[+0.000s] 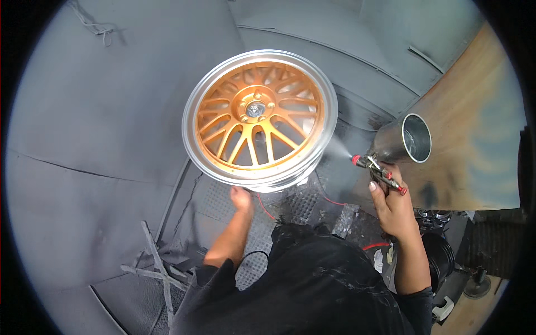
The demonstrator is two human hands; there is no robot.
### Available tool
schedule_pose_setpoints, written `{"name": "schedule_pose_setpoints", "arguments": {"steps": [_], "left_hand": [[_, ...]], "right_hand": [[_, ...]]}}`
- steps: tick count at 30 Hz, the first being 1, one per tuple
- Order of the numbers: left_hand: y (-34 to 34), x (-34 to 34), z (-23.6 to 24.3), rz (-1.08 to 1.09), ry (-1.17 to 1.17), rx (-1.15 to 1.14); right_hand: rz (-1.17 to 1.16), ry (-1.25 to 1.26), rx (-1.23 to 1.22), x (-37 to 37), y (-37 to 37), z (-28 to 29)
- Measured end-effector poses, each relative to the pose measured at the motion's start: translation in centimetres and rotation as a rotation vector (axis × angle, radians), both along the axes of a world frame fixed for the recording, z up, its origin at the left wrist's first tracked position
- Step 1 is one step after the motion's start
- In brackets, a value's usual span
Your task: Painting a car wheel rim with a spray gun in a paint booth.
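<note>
A car wheel rim [270, 144] with orange-gold spokes and a bright silver lip faces up in front of me. My left hand [241, 199] is at its near lower edge; the fingers go out of sight beneath the rim. In my right hand [395, 204] is a spray gun [373, 166] with red fittings and a metal paint cup [403, 139] on top. Its nozzle points left at the rim's right side, and a pale mist fans out between them. What holds the rim up is hidden below it.
Grey-coated sheeting covers the walls and left side. A tan panel [469, 128] curves along the right. Crossed grey bars [159, 268] stand at lower left. A red hose [375, 245] and a dark round rim [438, 257] are at lower right. Perforated matting [254, 251] lies on the floor.
</note>
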State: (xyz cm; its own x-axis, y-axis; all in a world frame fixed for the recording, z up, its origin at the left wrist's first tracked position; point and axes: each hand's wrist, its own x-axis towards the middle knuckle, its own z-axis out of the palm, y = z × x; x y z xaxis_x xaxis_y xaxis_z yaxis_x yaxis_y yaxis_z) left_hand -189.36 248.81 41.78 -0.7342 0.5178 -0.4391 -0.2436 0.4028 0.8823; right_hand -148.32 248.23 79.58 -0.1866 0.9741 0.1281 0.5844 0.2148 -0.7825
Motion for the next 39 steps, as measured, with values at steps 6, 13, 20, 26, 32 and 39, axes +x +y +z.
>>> {"name": "schedule_pose_setpoints", "arguments": {"steps": [6, 13, 20, 26, 32, 39], "left_hand": [[-1.3, 18.2, 1.9, -0.651, -0.832, -0.166], [-4.9, 24.6, 5.0, -1.652, -0.602, -0.181], [-4.4, 7.9, -1.3, -0.686, -0.631, -0.380], [-3.2, -7.1, -1.8, -0.178, -0.545, -0.231], [1.1, -11.2, 2.6, -0.038, -0.369, -0.026], [0.4, 0.3, 2.0, -0.104, -0.362, 0.178]], "right_hand": [[0.039, 0.003, 0.003, 0.6, -0.6, -0.3], [0.017, 0.011, -0.040, 1.1, -1.5, 0.4], [0.016, 0.059, -0.079, 1.0, -1.4, 0.3], [0.054, 0.045, -0.115, 0.4, -1.4, 0.7], [0.073, 0.044, -0.153, 0.6, -0.6, 1.2], [-0.110, 0.178, -0.165, -0.6, -0.1, 1.5]]}}
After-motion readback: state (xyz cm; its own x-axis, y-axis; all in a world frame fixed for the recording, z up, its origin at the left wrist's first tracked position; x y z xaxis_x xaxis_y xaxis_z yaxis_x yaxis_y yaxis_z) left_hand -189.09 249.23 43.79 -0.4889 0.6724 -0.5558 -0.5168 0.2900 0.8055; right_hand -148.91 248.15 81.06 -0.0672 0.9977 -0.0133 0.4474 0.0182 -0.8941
